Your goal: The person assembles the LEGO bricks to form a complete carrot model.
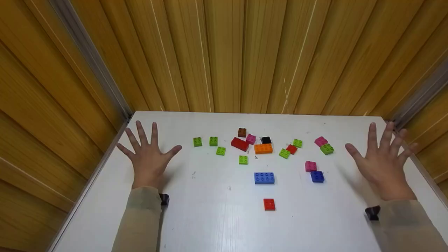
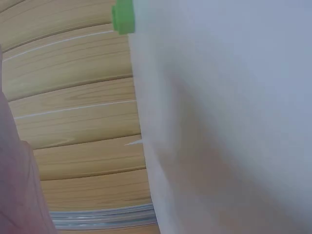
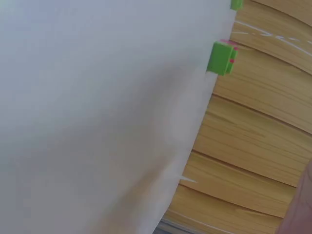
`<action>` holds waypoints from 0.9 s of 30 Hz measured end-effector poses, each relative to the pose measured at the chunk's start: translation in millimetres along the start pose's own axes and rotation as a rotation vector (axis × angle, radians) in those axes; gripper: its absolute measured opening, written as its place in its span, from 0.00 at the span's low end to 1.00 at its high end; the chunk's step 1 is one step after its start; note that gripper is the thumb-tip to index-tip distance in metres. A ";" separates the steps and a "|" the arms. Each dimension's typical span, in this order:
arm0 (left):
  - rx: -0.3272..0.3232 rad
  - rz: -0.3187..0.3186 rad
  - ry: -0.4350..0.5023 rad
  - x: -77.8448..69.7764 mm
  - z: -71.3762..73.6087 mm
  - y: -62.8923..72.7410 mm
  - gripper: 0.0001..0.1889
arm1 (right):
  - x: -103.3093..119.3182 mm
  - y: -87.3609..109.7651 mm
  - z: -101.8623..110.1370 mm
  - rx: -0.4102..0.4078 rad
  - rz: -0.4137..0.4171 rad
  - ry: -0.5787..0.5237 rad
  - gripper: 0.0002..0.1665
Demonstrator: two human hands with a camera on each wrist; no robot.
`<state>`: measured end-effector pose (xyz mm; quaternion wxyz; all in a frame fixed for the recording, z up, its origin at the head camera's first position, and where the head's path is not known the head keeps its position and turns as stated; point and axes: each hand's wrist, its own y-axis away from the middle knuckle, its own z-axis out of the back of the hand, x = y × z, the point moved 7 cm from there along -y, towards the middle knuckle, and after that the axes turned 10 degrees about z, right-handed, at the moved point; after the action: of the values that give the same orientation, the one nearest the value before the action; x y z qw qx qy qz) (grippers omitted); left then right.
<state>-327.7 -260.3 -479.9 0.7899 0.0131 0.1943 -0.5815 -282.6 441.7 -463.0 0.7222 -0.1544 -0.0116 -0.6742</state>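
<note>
My left hand [image 1: 148, 159] is spread wide above the left side of the table, fingers straight and nothing in it. Over the right side, my right hand [image 1: 383, 162] has its fingers spread in the same way and holds nothing. Nearest the left hand is a lime green brick [image 1: 197, 141]. A pink brick [image 1: 320, 141] and a green brick [image 1: 327, 149] lie together nearest the right hand. Between the hands are a long blue brick [image 1: 264, 178], a red brick [image 1: 269, 204], an orange brick [image 1: 263, 149] and a dark blue brick [image 1: 317, 176].
More toy bricks lie across the white table [image 1: 210, 217], among them a long red brick [image 1: 239, 144], a brown brick [image 1: 242, 132] and a black brick [image 1: 266, 140]. Wood-patterned panels [image 1: 224, 56] rise behind the table and at both sides, with metal posts [image 1: 94, 52] at the corners.
</note>
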 end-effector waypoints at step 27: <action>0.052 0.019 0.217 -38.5 15.6 17.5 0.59 | 103.9 22.3 -10.1 0.003 0.162 -0.629 0.54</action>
<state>-316.6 -223.3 -456.7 0.7690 0.0985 0.2636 -0.5740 -253.3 339.5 -453.9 0.7346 -0.3546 -0.2228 -0.5338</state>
